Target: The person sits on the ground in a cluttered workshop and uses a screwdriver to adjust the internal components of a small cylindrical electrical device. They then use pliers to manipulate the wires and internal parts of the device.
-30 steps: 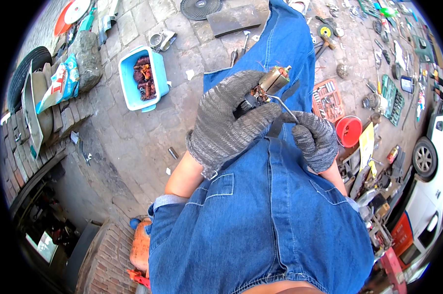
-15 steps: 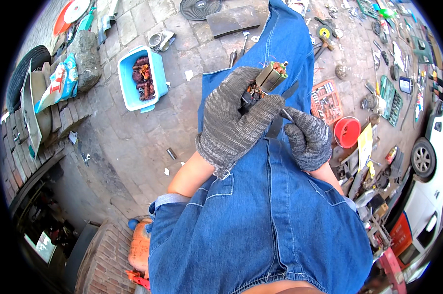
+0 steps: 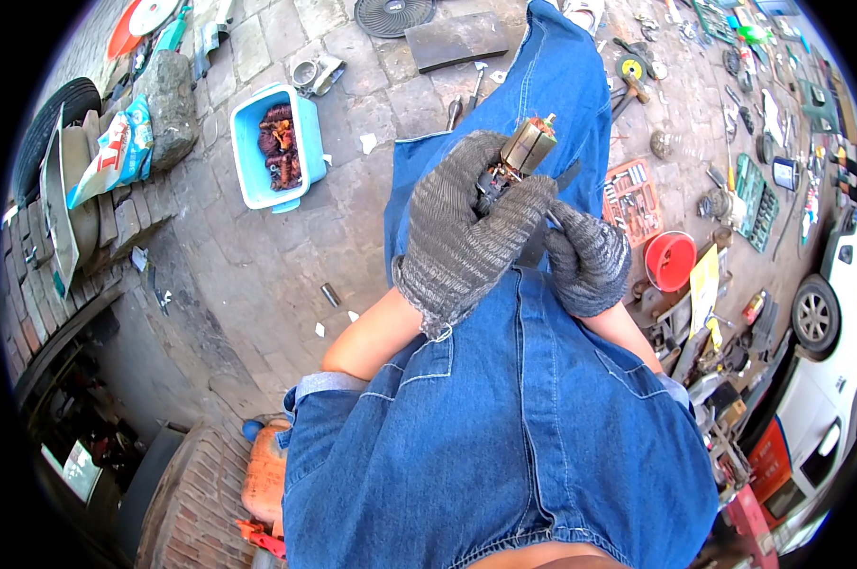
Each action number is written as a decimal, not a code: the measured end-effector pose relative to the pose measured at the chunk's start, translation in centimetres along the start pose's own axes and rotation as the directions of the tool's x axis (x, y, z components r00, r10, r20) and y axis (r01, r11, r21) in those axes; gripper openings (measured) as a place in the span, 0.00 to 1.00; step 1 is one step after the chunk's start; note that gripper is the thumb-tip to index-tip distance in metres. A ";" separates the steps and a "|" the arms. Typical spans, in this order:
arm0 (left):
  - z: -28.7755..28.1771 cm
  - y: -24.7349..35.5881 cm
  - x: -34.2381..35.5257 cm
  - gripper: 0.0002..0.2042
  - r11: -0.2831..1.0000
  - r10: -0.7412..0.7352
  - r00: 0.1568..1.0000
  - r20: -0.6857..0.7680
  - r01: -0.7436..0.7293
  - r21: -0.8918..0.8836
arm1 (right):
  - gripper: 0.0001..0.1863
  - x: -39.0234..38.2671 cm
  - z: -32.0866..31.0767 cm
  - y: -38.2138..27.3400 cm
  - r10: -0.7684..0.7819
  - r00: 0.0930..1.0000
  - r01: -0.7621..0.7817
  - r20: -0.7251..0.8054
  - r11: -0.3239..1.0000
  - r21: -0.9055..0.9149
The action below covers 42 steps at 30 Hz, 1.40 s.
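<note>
Grey knitted gloves cover both hands, which meet above the lap. My left hand (image 3: pixel 471 223) is closed round a small electric motor core (image 3: pixel 529 147), a metal cylinder with coloured wire ends at its top. Below the cylinder a dark part with bits of copper winding (image 3: pixel 496 178) shows between thumb and fingers. Close beside it, my right hand (image 3: pixel 590 258) has its fingers curled round a thin metal rod (image 3: pixel 554 219). The rod's tip reaches the left thumb; its other end is hidden in the glove, so the kind of tool cannot be made out.
On the brick paving at left stands a light blue tub (image 3: pixel 275 194) with copper coils. To the right lie an orange tool case (image 3: pixel 632 201), a red bucket (image 3: pixel 670 261), a hammer (image 3: pixel 631 92) and a green socket case (image 3: pixel 756 204). A white car (image 3: pixel 836 379) is farther right.
Both hands have come slightly closer together, the right one moving a little left. The motor core is tilted slightly differently in the left hand, and less of the rod shows.
</note>
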<state>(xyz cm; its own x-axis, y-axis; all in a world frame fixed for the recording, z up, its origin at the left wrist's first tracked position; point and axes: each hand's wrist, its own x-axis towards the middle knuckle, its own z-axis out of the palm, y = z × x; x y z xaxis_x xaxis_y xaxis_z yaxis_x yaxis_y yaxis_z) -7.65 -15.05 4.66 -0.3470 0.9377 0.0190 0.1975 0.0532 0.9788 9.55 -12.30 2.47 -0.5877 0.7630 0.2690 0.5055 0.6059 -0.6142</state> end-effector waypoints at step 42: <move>0.7 0.0 1.0 0.20 0.950 -0.167 0.986 0.017 0.166 -0.263 | 0.17 2.1 0.2 0.3 -0.014 0.998 0.019 -0.061 0.996 0.090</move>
<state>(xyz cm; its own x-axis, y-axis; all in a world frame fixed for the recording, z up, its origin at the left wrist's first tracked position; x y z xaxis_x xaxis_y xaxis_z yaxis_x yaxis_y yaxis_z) -7.34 -13.91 4.55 -0.3593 0.9213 -0.1486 -0.1108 0.1160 0.9870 8.37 -10.60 2.74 -0.5552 0.7668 0.3222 0.4351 0.5979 -0.6732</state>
